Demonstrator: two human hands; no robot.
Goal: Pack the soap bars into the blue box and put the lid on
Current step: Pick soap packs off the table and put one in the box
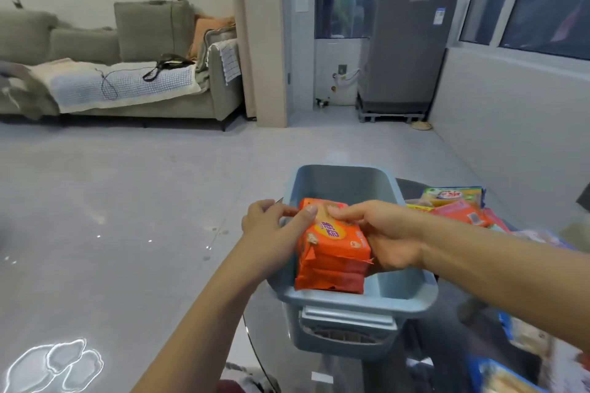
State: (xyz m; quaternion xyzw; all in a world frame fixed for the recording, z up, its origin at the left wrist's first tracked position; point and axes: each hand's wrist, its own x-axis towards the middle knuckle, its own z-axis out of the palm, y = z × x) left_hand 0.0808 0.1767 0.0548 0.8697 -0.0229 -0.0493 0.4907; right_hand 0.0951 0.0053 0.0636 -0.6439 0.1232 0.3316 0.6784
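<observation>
I see left hand (271,226) and right hand (388,233) gripping orange soap stack (332,252) inside blue box (354,303) | risk: stack may topple when released | lid not visible

You have orange soap bars (332,252) with a yellow oval label, a pale blue box (354,303), and a grey-green sofa (220,73).
</observation>
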